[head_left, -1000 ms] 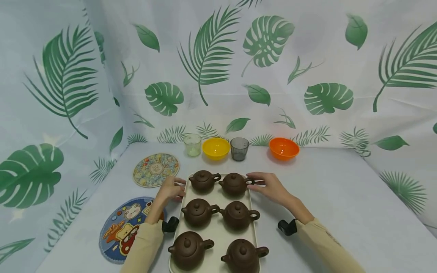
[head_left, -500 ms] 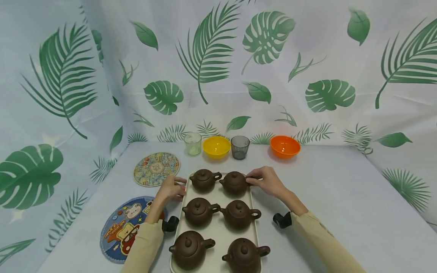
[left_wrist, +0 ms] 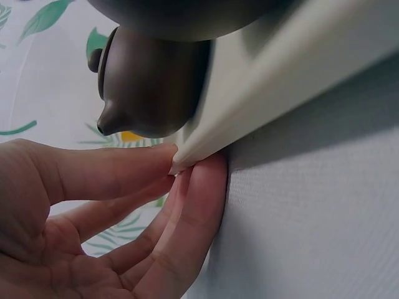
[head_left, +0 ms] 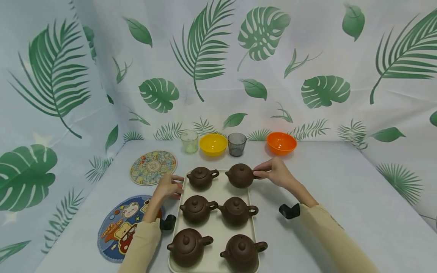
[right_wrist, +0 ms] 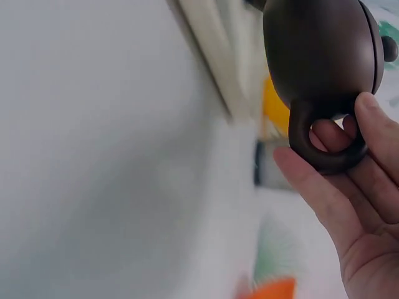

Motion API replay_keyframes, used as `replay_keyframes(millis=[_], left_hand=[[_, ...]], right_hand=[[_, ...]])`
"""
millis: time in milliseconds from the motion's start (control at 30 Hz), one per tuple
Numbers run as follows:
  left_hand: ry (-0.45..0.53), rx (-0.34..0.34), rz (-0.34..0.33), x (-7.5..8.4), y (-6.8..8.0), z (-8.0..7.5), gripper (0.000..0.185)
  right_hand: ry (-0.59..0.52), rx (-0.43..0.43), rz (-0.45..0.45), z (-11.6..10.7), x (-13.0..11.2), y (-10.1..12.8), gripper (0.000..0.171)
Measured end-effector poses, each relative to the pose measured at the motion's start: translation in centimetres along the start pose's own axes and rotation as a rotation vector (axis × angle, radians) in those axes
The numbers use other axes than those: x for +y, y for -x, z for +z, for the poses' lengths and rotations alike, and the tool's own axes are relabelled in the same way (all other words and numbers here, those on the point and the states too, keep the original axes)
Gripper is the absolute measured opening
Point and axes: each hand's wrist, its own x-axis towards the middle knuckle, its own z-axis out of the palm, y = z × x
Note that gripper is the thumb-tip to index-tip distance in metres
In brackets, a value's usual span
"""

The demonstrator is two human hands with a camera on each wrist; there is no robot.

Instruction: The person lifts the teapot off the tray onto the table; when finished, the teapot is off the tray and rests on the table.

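Note:
A cream tray (head_left: 221, 184) holds several brown clay teapots in two columns. My right hand (head_left: 273, 173) pinches the handle of the far right teapot (head_left: 240, 175), which hangs slightly above the tray. In the right wrist view a finger passes through that teapot's (right_wrist: 318, 50) loop handle (right_wrist: 324, 149), with the right hand (right_wrist: 355, 180) curled round it. My left hand (head_left: 168, 187) is at the tray's left edge beside the far left teapot (head_left: 200, 177). Seen from the left wrist, the left hand (left_wrist: 181, 177) pinches the tray rim (left_wrist: 262, 93) below a teapot (left_wrist: 153, 87).
Along the back stand a pale green cup (head_left: 189, 141), a yellow bowl (head_left: 213, 144), a grey cup (head_left: 237, 144) and an orange bowl (head_left: 281, 142). Two round mats (head_left: 153, 167) (head_left: 123, 227) lie left of the tray. Leaf-print cloth walls the table.
My right hand closed on the far right teapot's handle and raised the pot a little, toward the back. The left hand stayed at the tray edge.

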Motion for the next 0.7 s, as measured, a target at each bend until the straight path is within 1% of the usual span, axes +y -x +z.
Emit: replay_keyframes(millis=[67,167,300,433,600,700], left_hand=[[0.000,-0.007,0.007,0.0,0.0,0.0,0.043],[0.001,-0.012,0.008,-0.1,0.0,0.0,0.042],[-0.003,-0.009,-0.002,-0.2,0.2,-0.2,0.043],[-0.009,-0.010,0.000,-0.1,0.2,-0.2,0.044],[-0.009,-0.011,0.008,0.0,0.1,0.0,0.044],[-0.009,-0.013,0.012,0.0,0.2,0.0,0.044]], right_hand=[[-0.028,0.009,0.011,-1.6,0.2,0.5,0.018],[-0.022,0.024,0.049,-4.1,0.6,1.4,0.020],[0.034,0.029,0.124,-7.2,1.6,3.2,0.024],[0.089,0.033,0.195,-10.1,3.1,5.6,0.028],[0.149,0.035,0.242,-13.2,5.3,8.2,0.031],[0.163,0.034,0.256,-14.4,6.6,9.3,0.032]])
